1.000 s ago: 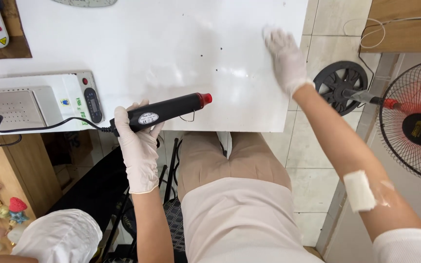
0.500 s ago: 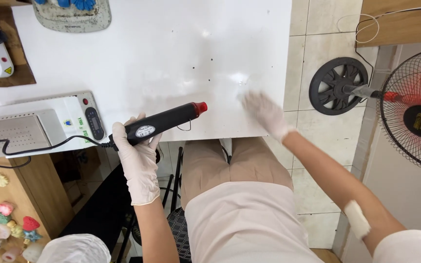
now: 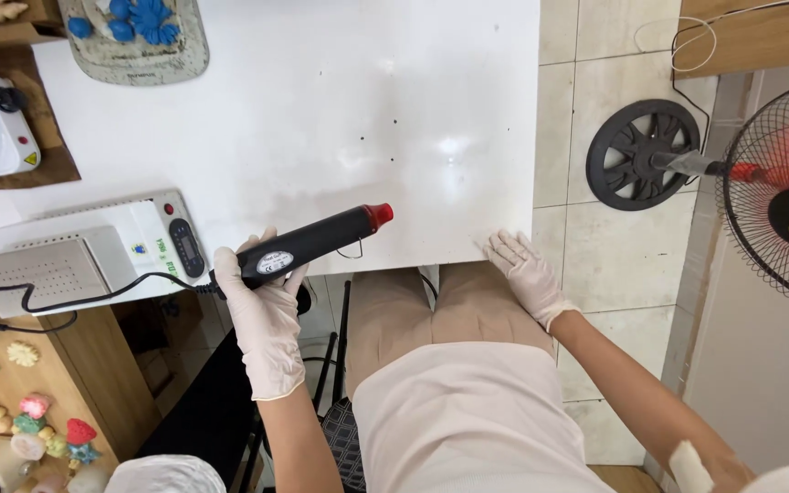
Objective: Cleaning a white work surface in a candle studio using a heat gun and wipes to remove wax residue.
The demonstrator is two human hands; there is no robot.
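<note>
1. Head view, left hand [image 3: 265,315]: gloved in white; fingers wrapped fully round the handle of the black heat gun [image 3: 312,245]; grip tight, no gap visible.
2. Heat gun position: held level just above the near edge of the white table [image 3: 321,110]; red nozzle tip pointing right and slightly away from the person; black cord [image 3: 75,299] trailing left from the handle, passing in front of the white control unit [image 3: 84,251].
3. Right hand [image 3: 524,269]: gloved in white; fingers spread wide and flat; fingertips at the near right corner of the table, touching or just over its edge; nothing held.
4. Surroundings: grey tray with blue moulded pieces [image 3: 134,36] at the far left of the table; black fan base [image 3: 641,155] on the tiled floor to the right.
5. Change from half a second ago: right hand has drawn back from the table surface to its near corner; one second ago it lay flat further up the table; left hand keeps the same grip, the gun tilted as before.
</note>
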